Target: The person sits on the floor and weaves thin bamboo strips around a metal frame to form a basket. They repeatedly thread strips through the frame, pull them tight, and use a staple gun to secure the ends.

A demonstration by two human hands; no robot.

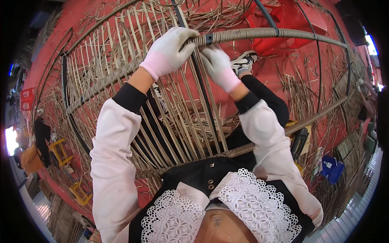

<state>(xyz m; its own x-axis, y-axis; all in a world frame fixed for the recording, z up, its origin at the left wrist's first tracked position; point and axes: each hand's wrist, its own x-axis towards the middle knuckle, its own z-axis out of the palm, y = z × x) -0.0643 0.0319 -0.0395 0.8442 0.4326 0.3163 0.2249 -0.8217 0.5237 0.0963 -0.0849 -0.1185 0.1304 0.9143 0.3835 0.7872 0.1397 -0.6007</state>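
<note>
A large frame of dark metal rods lies across my lap, part of it woven with tan wicker strands (178,109). My left hand (170,50), in a white glove with a pink cuff, has its fingers curled over the wicker-wrapped bar (247,34) where the weave meets it. Just right of it and below the bar is my right hand (219,69), gloved alike. Its fingers are bent up against the bar's underside; what they pinch is hidden. A dark crossrod (204,91) runs from between the hands toward me. Right of there, the frame's dark rods are unwoven.
Loose wicker strips litter the red floor (267,95). A red plastic stool (267,24) stands beyond the frame. My shoe (244,61) shows behind the bar. At right lies a blue object (331,169); yellow stands (60,152) are at left.
</note>
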